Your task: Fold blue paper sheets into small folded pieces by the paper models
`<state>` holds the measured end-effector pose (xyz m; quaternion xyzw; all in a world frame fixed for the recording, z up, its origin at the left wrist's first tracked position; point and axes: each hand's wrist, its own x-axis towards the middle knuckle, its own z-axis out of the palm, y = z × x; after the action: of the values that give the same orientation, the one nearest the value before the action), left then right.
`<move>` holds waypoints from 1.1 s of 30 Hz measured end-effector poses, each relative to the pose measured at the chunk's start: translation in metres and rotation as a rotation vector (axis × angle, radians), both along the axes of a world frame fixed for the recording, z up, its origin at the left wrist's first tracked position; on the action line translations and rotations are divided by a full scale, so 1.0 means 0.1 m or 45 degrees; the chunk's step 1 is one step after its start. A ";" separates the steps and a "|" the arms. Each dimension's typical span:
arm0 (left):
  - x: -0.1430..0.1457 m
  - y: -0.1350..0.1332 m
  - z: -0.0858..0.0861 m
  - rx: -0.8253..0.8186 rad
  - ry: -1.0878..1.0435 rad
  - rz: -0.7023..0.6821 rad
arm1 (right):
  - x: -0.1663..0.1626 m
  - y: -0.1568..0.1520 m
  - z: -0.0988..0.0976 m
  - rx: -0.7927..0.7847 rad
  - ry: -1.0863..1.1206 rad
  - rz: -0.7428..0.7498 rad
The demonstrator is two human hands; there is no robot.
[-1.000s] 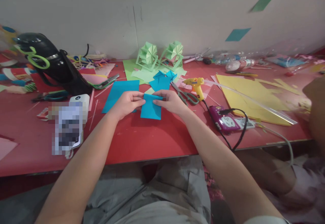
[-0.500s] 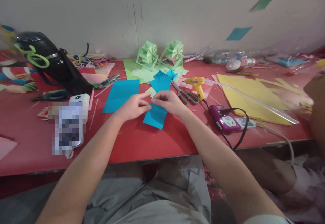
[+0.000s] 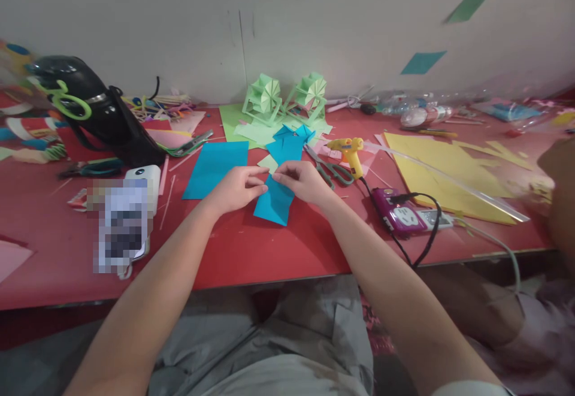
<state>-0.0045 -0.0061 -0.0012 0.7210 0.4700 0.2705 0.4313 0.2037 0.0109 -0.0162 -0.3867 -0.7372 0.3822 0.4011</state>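
In the head view a small blue sheet of paper [image 3: 273,207] is held just above the red table, its lower end hanging toward me. My right hand [image 3: 302,183] pinches its upper edge between thumb and fingers. At the left edge of the same sheet, my left hand [image 3: 240,191] closes thumb and fingers on the paper, with the index finger stretched toward my right fingertips. Beyond my hands lie a pale green scrap [image 3: 268,163] and another blue paper [image 3: 284,149]. A larger blue sheet [image 3: 213,165] lies left of them.
Two green folded-paper models [image 3: 265,96] stand near the wall. Scissors [image 3: 335,171], a yellow glue gun [image 3: 350,151] and a purple power strip [image 3: 398,211] lie right, beside yellow sheets [image 3: 440,174]. Left are a phone [image 3: 123,222] and a black bottle [image 3: 96,111]. Another person's arm shows far right.
The hands and blue paper have barely moved. The whole view has shifted very slightly.
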 end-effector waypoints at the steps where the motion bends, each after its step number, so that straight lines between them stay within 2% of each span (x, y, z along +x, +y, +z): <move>1: 0.00 0.01 -0.01 -0.004 -0.008 0.010 | -0.01 0.00 -0.01 0.010 0.000 -0.012; 6: -0.04 0.05 -0.04 0.012 -0.117 0.171 | -0.01 0.00 -0.03 -0.001 0.026 -0.044; 8: -0.04 0.07 -0.04 0.013 -0.182 0.228 | 0.01 -0.02 -0.02 0.082 -0.008 -0.060; 12: -0.03 0.08 -0.03 -0.075 -0.304 0.439 | 0.02 -0.07 -0.01 0.394 -0.159 0.018; 15: -0.02 0.09 -0.03 -0.178 -0.377 0.546 | 0.01 -0.09 -0.03 0.458 -0.316 0.091; 19: -0.02 0.07 -0.02 -0.219 -0.382 0.442 | -0.02 -0.09 -0.04 0.519 -0.339 0.151; 22: 0.00 0.03 0.02 -0.240 -0.353 0.325 | -0.02 -0.09 -0.02 0.510 -0.242 0.097; 26: 0.04 -0.02 0.07 -0.308 -0.386 0.212 | -0.03 -0.07 -0.03 0.435 -0.130 0.006; 33: 0.02 -0.01 0.07 -0.398 -0.362 0.085 | -0.06 -0.06 -0.05 0.180 -0.020 -0.022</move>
<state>-0.0030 -0.0069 0.0054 0.5840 0.4644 0.3073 0.5906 0.1982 0.0054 -0.0211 -0.3667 -0.7622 0.3226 0.4248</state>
